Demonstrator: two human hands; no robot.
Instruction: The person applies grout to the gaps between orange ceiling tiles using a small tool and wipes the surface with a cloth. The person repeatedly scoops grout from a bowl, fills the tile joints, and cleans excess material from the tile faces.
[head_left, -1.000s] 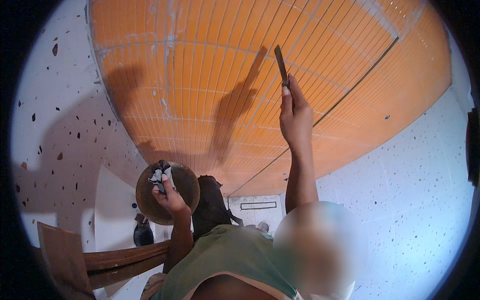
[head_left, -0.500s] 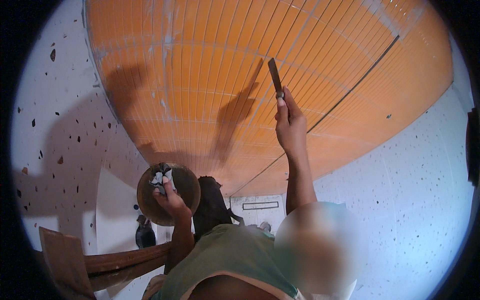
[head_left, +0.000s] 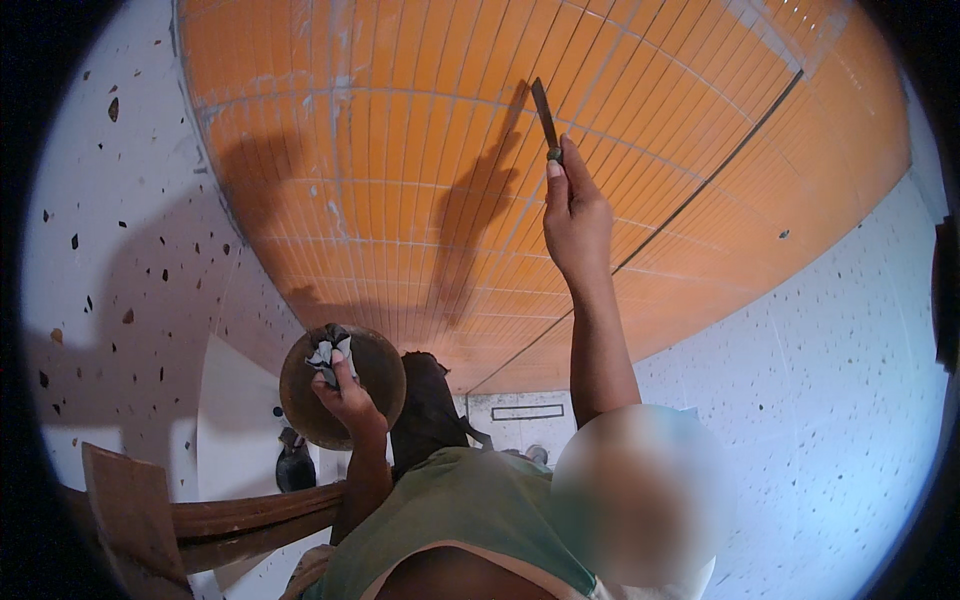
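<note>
Two hands in use, each pinching something. Right hand (head_left: pixel 580 220) is higher against the orange wall (head_left: pixel 400 140) than half a second ago, thumb and fingers closed on a knife (head_left: pixel 544 112). Its tip now shows above the crosswise pale line (head_left: pixel 440 98) instead of about level with it, which likely puts a higher strip within the blade's reach. Tip and its shadow (head_left: pixel 470 230) nearly meet; can't tell if metal touches wall. Left hand (head_left: pixel 350 405) hardly changes: pinching a grey wad (head_left: pixel 325 358) in front of the round bowl (head_left: pixel 382 380), low and left; contact with the bowl unclear.

Materials: knife has a flat, narrow, dark blade, probably metal, with a rounded collar (head_left: pixel 555 155) by the thumb. Wad is crumpled, sharp-creased, paper or thin plastic, dark stuff on top. Bowl brown, dull. Wall smooth, slightly glossy, ruled in thin upright strips, whitish smears, one dark slanting seam (head_left: pixel 720 170). Side wall (head_left: pixel 790 400) pale with dark flecks. Rough brown board (head_left: pixel 130 510) lower left; green shirt (head_left: pixel 470 500) soft, matte.
</note>
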